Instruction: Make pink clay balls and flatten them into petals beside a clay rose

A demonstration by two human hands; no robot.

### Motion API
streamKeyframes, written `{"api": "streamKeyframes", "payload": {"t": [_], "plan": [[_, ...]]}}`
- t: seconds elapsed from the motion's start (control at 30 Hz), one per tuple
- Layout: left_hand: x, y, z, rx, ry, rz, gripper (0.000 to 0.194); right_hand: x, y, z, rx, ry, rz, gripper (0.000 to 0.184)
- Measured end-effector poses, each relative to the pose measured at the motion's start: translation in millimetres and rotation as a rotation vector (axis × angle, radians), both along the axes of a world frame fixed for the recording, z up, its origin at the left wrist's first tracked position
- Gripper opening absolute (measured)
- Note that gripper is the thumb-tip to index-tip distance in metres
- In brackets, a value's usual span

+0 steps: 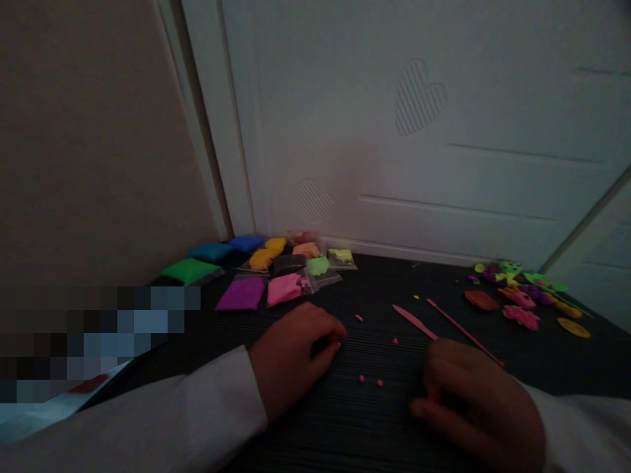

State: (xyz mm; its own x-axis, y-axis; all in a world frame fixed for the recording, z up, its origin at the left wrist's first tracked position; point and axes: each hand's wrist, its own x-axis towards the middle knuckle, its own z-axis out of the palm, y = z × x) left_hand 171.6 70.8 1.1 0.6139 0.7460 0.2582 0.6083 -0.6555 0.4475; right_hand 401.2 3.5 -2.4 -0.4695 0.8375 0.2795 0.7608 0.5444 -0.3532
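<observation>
My left hand [296, 351] rests knuckles-up on the dark ribbed mat [374, 420], fingers curled with the tips pinched together near tiny pink clay bits [369, 380]. My right hand [478, 401] lies low on the mat with its fingers folded under. The near end of a thin pink stick [463, 332] runs to its knuckles; whether the hand holds it is unclear. A flat pink modelling tool [413, 320] lies just beyond. Both arms wear white sleeves.
Several bags of coloured clay [276, 269] lie at the back left: green, blue, purple, pink, orange, yellow. Small shaped clay pieces [522, 295] sit at the right. A white panelled door [419, 131] with heart cut-outs rises behind. A paper [59, 407] lies at left.
</observation>
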Motion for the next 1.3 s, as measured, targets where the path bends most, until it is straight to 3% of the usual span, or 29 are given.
{"api": "streamKeyframes", "payload": {"t": [0.13,0.27,0.53,0.67,0.8,0.9,1.03,1.3], "plan": [[-0.4,-0.4,0.6,0.006,0.009,-0.003,0.016,-1.1,1.3,-2.3,0.0,0.026,-0.012,0.005],[0.2,0.1,1.3,0.01,0.02,-0.003,0.015,-0.7,3.8,-0.5,-0.015,0.033,0.065,0.011],[1.1,0.3,0.1,0.004,0.032,-0.012,0.017,-4.5,4.0,0.3,-0.009,-0.002,0.014,0.004],[1.4,-0.7,1.9,0.0,0.026,-0.012,0.017,-7.0,8.3,-0.9,-0.01,0.002,0.058,0.018],[1.9,-1.3,1.9,0.004,0.02,-0.013,0.016,-6.8,7.9,2.5,-0.013,-0.04,0.058,0.012],[2.7,-0.9,1.0,0.029,0.019,-0.001,0.015,-5.8,6.2,4.6,0.021,-0.077,0.041,0.018],[3.5,-0.1,0.2,0.05,0.022,0.006,0.014,-5.3,6.5,4.1,0.054,-0.068,0.052,0.009],[4.0,1.6,-3.1,0.083,0.008,0.007,0.014,-4.8,7.3,1.0,0.073,-0.055,0.086,0.022]]}}
